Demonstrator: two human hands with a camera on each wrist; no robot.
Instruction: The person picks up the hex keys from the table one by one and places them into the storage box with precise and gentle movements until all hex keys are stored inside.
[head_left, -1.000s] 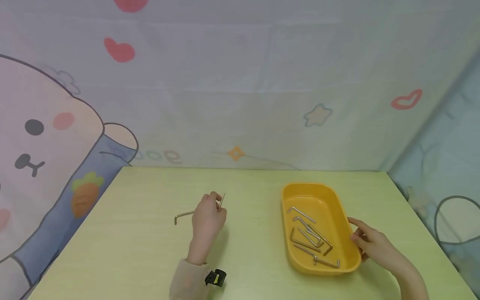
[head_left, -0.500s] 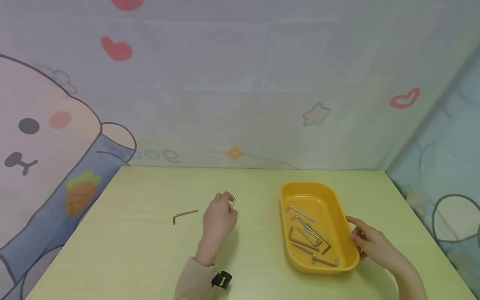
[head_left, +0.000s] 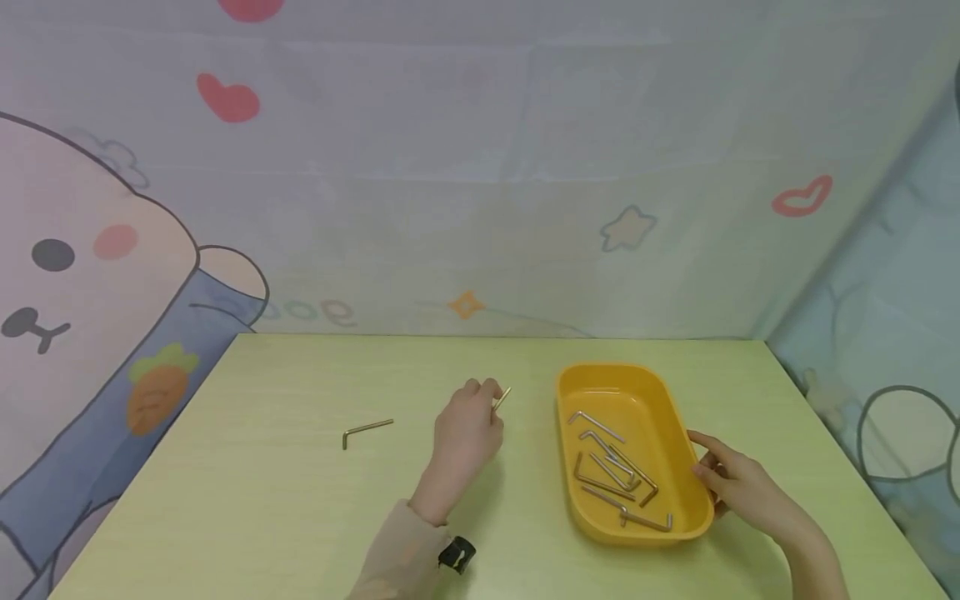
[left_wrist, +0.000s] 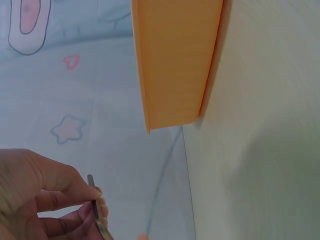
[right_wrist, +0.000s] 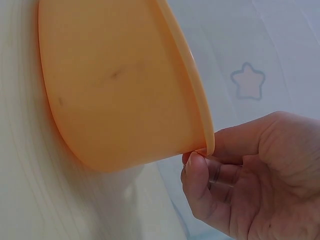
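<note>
One hex key [head_left: 502,397] is pinched in your left hand [head_left: 467,429], thumb and fingertips closed on its shaft, and you are carrying it above the worktop [head_left: 285,500], a little short of the yellow tray [head_left: 678,417]. Your right hand [head_left: 738,483] is holding the tray's near right rim, fingers curled against its outer wall. Hold that rim firmly so the tray is not sliding as the key lands. Bring the key over the tray's left wall before loosening the pinch, and let it go low among the hex keys in the tray [head_left: 615,475], since a high drop may bounce it out. Another hex key [head_left: 367,430] is lying on the worktop, well to the left.
</note>
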